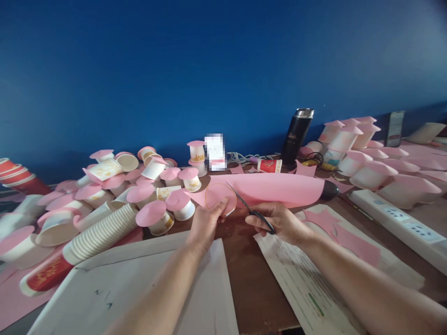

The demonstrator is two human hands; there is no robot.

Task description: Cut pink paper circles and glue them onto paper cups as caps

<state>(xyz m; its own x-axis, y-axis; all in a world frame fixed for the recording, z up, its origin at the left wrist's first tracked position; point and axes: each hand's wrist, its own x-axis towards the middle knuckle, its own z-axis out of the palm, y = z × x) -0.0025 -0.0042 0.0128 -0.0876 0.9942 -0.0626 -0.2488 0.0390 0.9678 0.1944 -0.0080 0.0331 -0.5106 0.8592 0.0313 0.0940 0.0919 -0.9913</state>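
Note:
My left hand [207, 221] pinches a piece of pink paper [216, 193] with a round outline on it. A thin white edge shows just below the paper, and I cannot tell what it belongs to. In my right hand [279, 221] are black-handled scissors [260, 216], their blades pointing up and left toward the right side of the outline. Whether the blades touch the paper is unclear. Behind both hands lies a long curled pink sheet [279, 188].
Paper cups topped with pink discs [152, 214] crowd the left, beside a long cup stack [101, 235]. More topped cups [373, 170] stand right. A black flask [296, 137], a white box [401, 228], pink offcuts [356, 242] and a white board [139, 288] surround the hands.

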